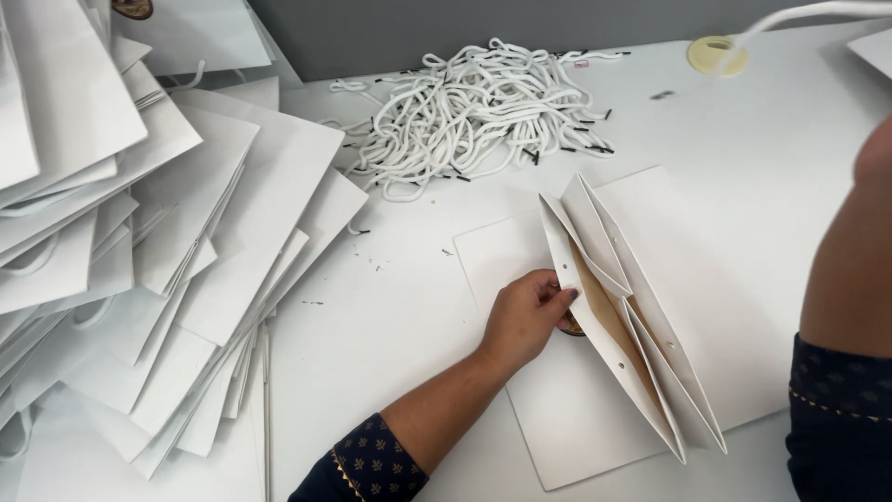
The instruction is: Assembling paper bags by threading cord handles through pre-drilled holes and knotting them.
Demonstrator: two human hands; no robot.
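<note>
Paper bag (641, 307), white and lying flat just right of centre, has its mouth spread toward ten o'clock. Left hand (525, 316) pinches the near flap by a punched hole, keeping it open. Right arm (850, 251) rises at three o'clock (its fingers leave the frame, so I cannot tell their state). Cord handles (474, 112) heap at twelve, flat bags (139, 260) at nine, all on the white bench (390, 316).

1 open bag (641, 307), 1 cord heap (474, 112), 1 flat-bag pile (139, 242), 1 yellow disc (715, 56)
</note>
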